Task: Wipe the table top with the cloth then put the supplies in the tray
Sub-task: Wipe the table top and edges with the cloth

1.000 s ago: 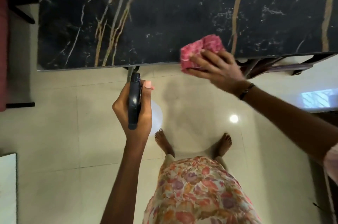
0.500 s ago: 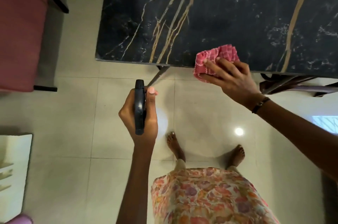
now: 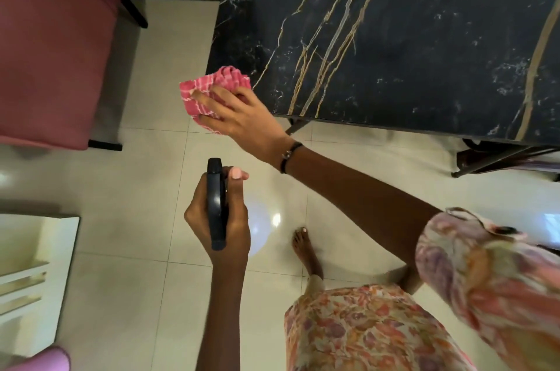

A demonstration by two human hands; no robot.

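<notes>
The black marble table top (image 3: 409, 37) with gold and white veins fills the upper right. A pink checked cloth (image 3: 209, 91) lies bunched under my right hand (image 3: 239, 116) at the table's near left corner, partly hanging past the edge. My left hand (image 3: 221, 219) is lower, over the floor, closed around a spray bottle whose black trigger head (image 3: 216, 204) points toward the table. The bottle's pale round body (image 3: 260, 228) shows below my fingers. No tray is in view.
A pink upholstered chair (image 3: 51, 43) stands left of the table. A white shelf unit (image 3: 30, 264) sits at the lower left. Dark table legs (image 3: 500, 158) show under the right edge. The floor is glossy cream tile (image 3: 145, 295), with my bare foot (image 3: 306, 252) near the table.
My right hand has slid the cloth leftward along the table's near edge to its left corner. The view has shifted left with it. The left hand keeps the spray bottle.
</notes>
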